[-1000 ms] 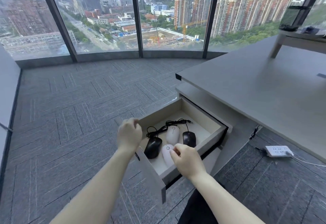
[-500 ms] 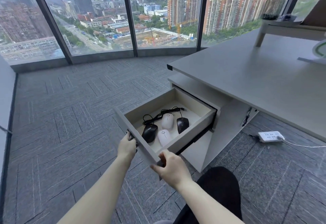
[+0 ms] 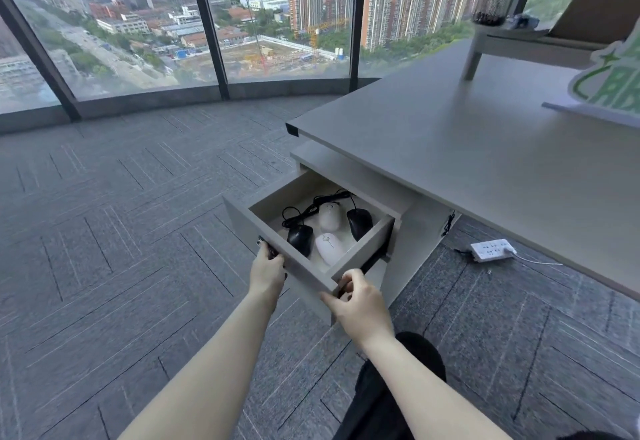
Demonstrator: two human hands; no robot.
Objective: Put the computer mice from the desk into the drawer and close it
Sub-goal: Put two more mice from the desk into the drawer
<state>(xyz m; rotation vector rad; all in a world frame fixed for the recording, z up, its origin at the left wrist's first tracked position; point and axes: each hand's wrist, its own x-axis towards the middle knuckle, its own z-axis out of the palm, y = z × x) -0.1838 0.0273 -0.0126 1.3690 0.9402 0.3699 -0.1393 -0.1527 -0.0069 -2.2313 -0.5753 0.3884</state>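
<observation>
The grey drawer stands pulled out from the cabinet under the desk. Inside lie two white mice and two black wired mice, with black cables bunched at the back. My left hand grips the drawer front at its dark handle. My right hand holds the front panel's near corner, fingers curled around the edge.
A white power strip lies on the carpet under the desk. On the desktop stand a white riser with a mesh cup and a green-and-white sign. Floor-to-ceiling windows close the far side. My dark-clad knee is below.
My right hand left the white mouse inside the drawer and went to the front panel's corner. My left hand moved from the top edge to the handle. The view backed away from the drawer.
</observation>
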